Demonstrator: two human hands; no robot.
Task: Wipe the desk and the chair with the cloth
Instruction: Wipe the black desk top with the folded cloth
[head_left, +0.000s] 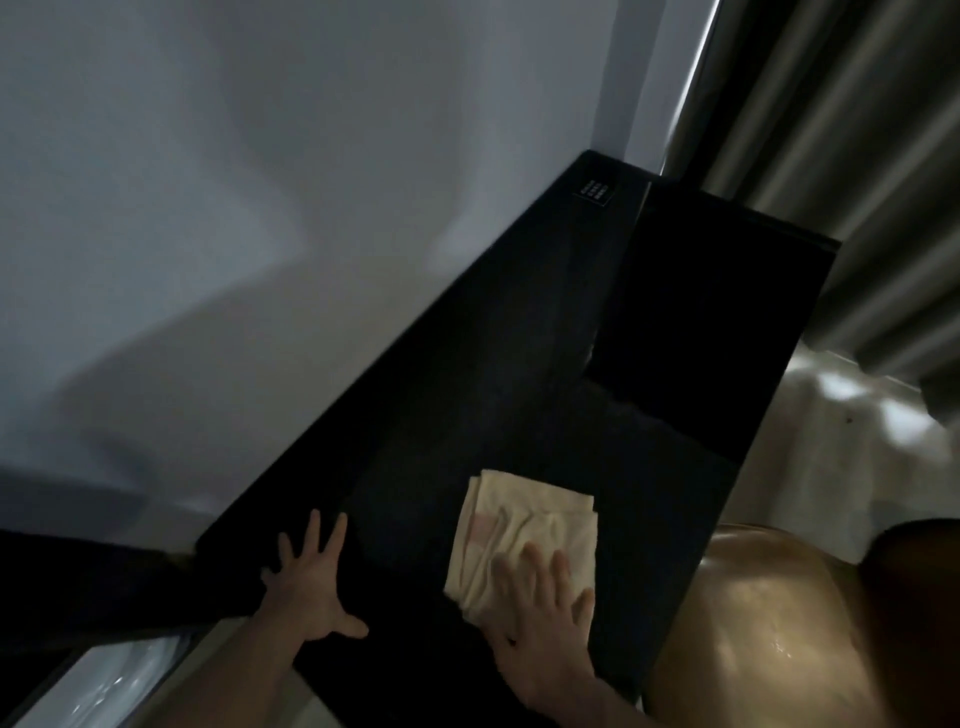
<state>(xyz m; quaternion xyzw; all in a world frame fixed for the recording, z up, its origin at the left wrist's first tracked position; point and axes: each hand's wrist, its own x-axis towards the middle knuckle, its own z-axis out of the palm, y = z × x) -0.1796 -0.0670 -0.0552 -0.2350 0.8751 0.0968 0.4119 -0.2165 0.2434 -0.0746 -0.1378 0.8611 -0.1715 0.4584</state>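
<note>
While the right hand (540, 618) presses flat — fingers (558, 569) straight — the cloth (519, 535) lies beneath them

A long black matte desk (467, 395) runs from the lower left of the frame to the upper right. A folded cream cloth (519, 535) lies flat on it at lower centre; a small black label with pale markings (595, 190) sits near its far end.

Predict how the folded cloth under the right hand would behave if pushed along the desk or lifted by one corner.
The cloth shows soft creases and loose folded layers, so it is probably floppy and would likely unfold and droop if lifted by a corner. Pushed by the flat right hand across the dark desk, it may bunch at its front edge. It looks thin, so probably light.
</note>
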